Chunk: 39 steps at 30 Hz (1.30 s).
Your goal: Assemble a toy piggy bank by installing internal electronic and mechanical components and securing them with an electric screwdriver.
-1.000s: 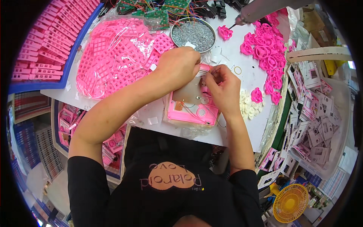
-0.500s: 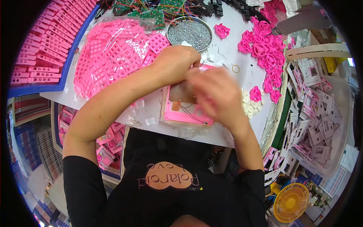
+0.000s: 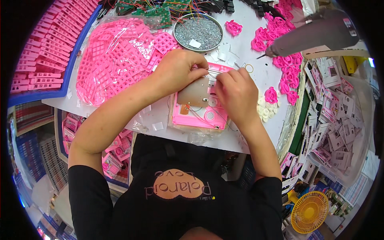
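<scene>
On the table before me lies a pink plastic casing, with a flat grey-brown plate covering much of its middle. Thin wires run out below the plate. My left hand is closed at the casing's upper edge, thumb and forefinger pinched beside a few thin, pale strands. My right hand bends over the casing's right side, its fingertips pressed together near the plate's edge. What either pinch holds is too small to make out.
A power screwdriver hangs at the upper right, tip over pink rings. Beyond the casing stands a round dish of screws. Bagged pink keypads lie left, beside a blue-rimmed bin. White discs lie right; green circuit boards lie behind.
My right hand, blurred before, has moved slightly right and uncovered more of the plate. My left hand has shifted a little left. The screwdriver has swung lower and to the left.
</scene>
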Motion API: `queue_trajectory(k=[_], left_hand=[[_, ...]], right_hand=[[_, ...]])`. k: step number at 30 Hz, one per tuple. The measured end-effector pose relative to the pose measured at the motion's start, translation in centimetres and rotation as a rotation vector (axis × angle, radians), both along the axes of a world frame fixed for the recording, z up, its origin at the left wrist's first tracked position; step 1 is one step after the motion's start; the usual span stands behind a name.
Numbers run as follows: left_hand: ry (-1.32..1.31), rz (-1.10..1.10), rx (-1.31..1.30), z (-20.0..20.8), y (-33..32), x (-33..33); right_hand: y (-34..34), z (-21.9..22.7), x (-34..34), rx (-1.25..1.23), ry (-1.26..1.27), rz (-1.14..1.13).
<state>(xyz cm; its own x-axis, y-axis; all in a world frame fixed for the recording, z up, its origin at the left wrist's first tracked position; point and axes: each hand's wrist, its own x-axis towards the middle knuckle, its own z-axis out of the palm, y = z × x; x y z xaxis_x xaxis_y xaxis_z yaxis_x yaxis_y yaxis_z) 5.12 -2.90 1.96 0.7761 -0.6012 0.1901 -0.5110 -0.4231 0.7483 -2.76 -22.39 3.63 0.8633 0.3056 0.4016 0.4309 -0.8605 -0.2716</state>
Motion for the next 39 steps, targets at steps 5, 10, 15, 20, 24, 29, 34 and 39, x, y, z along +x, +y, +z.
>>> queue_trajectory(k=[5,10,15,20,24,29,34,39], left_hand=[[0.027,0.061,0.028,0.7,-0.6,-0.8],[-0.281,0.002,-0.024,-1.1,-0.4,-0.8],[-0.365,-0.135,0.13,0.1,-1.0,-0.5],[-0.474,-0.414,0.504,1.5,-2.7,1.0],[-0.471,-0.591,0.716,2.3,-4.7,1.2],[-0.454,-0.733,0.788,3.2,-6.0,0.5],[-0.442,-0.604,0.764,2.6,-5.4,0.3],[-0.169,-0.458,0.861,5.3,-6.9,1.6]], right_hand=[[0.6,0.5,0.3,-0.167,0.186,0.028],[0.5,1.0,-1.9,-0.023,0.269,0.087],[0.3,0.0,-3.0,0.068,0.204,0.056],[0.3,-0.3,-3.1,0.08,0.162,0.062],[0.3,-0.5,-3.2,0.114,0.161,0.048],[0.7,-0.6,-3.3,0.174,0.152,0.01],[1.0,-0.6,-3.6,0.183,0.181,-0.031],[0.8,0.6,-2.2,0.059,0.202,-0.059]])
